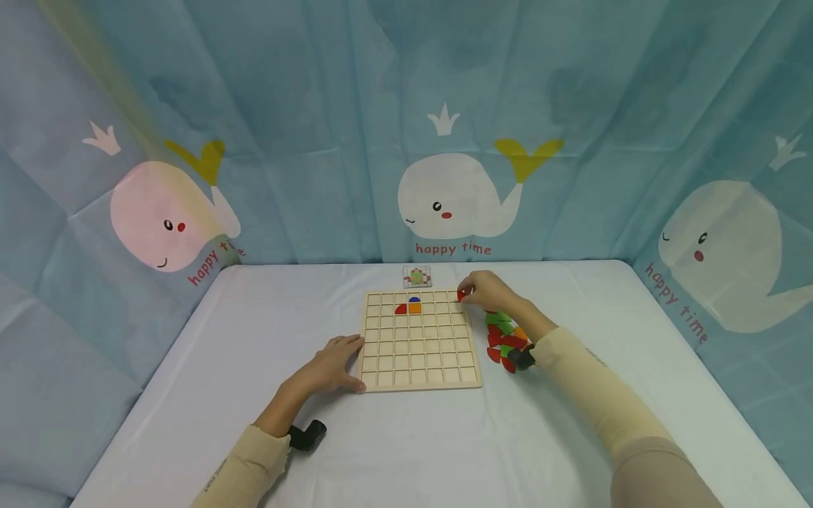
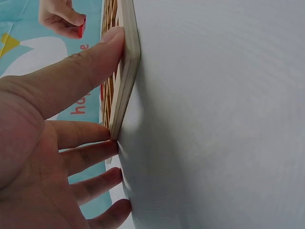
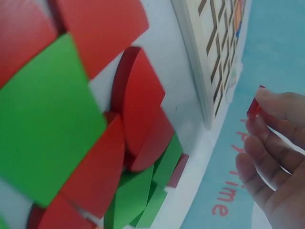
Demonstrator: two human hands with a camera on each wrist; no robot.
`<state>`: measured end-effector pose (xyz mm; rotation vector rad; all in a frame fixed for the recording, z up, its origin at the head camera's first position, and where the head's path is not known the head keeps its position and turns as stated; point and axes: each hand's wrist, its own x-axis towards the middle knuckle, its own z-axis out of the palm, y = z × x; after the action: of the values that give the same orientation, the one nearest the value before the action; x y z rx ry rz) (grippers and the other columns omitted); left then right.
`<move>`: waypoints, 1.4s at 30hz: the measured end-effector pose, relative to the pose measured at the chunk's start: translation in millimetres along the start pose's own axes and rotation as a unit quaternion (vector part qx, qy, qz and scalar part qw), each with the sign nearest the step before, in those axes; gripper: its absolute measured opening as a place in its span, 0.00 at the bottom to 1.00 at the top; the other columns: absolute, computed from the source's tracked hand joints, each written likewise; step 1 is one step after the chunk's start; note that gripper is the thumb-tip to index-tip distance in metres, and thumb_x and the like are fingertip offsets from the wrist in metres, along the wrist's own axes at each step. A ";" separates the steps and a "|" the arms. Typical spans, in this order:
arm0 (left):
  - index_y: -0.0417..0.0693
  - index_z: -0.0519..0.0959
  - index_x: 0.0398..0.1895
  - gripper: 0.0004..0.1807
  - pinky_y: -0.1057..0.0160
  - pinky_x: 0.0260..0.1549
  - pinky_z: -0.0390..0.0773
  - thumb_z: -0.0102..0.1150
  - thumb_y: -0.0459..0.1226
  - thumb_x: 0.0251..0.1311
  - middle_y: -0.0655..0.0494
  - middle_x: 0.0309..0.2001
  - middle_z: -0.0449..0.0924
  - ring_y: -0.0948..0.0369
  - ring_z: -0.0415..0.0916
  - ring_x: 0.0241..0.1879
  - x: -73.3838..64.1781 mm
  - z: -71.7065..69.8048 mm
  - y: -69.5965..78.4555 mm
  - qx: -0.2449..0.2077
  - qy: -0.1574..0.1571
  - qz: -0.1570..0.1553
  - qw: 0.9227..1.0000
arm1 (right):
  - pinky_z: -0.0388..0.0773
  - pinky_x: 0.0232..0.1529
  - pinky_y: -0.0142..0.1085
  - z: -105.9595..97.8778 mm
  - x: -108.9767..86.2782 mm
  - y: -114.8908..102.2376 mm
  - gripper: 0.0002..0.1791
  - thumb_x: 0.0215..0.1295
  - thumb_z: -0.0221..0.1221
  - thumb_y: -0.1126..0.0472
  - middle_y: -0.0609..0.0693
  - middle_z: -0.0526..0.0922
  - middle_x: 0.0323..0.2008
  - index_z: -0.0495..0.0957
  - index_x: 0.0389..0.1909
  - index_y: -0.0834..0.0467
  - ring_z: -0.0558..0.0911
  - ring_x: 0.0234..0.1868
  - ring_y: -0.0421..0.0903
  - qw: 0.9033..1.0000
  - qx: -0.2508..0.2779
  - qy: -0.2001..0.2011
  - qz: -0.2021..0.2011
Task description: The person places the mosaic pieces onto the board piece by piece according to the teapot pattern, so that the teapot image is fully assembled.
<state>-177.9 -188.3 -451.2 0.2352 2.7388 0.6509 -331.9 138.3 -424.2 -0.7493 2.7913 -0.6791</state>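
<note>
My right hand [image 1: 489, 289] pinches a small red block [image 3: 255, 106] between thumb and fingertips, above the far right corner of the wooden grid board [image 1: 413, 346]. On the board's far part sit a red quarter-circle block [image 1: 401, 309], an orange square block [image 1: 415, 308] and a blue rounded block [image 1: 414, 300], side by side in neighbouring cells. At the board's near left corner lies my left hand [image 1: 333, 365]. Its thumb [image 2: 90, 59] touches the board, while its spread, fairly straight fingers [image 2: 93, 157] reach along the edge.
Right of the board, beneath my right forearm, lies a loose pile of red, green and orange blocks [image 3: 47, 119]. A small card with a coloured pattern [image 1: 416, 276] lies behind the board. A whale-print curtain [image 1: 305, 141] hangs behind the white table [image 1: 267, 310].
</note>
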 end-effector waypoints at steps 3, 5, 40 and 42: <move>0.39 0.61 0.72 0.52 0.33 0.66 0.57 0.77 0.43 0.44 0.42 0.74 0.58 0.40 0.51 0.74 -0.1 -0.2 0.6 0.000 -0.002 0.000 1.000 | 0.79 0.46 0.42 2.5 3.4 -1.7 0.14 0.62 0.64 0.62 0.55 0.84 0.41 0.84 0.48 0.63 0.80 0.43 0.50 1.000 0.005 -0.002 -0.004; 0.39 0.61 0.72 0.52 0.33 0.66 0.57 0.77 0.43 0.44 0.42 0.74 0.58 0.41 0.51 0.74 -0.1 0.4 0.3 0.001 -0.002 0.001 1.000 | 0.79 0.46 0.43 4.5 4.9 -3.5 0.15 0.62 0.64 0.62 0.56 0.84 0.41 0.84 0.48 0.63 0.80 0.43 0.50 1.000 0.010 -0.001 -0.008; 0.39 0.61 0.72 0.52 0.33 0.66 0.57 0.77 0.42 0.44 0.41 0.73 0.59 0.40 0.52 0.73 -2.6 -0.7 0.7 0.001 0.005 0.006 1.000 | 0.82 0.47 0.41 45.5 35.9 -45.4 0.13 0.61 0.65 0.63 0.55 0.87 0.40 0.84 0.45 0.63 0.83 0.41 0.48 0.997 -0.034 -0.040 -0.050; 0.39 0.61 0.72 0.52 0.33 0.66 0.57 0.77 0.42 0.43 0.41 0.73 0.59 0.40 0.52 0.73 -2.7 0.0 0.4 0.002 0.006 0.007 1.000 | 0.81 0.47 0.41 47.5 36.4 -45.4 0.13 0.61 0.65 0.62 0.55 0.87 0.40 0.84 0.45 0.62 0.83 0.41 0.48 0.998 -0.034 -0.039 -0.047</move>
<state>-175.3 -188.5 -450.3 0.2527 2.7526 0.6543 -330.5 66.6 -446.5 -0.9043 2.7352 -0.5601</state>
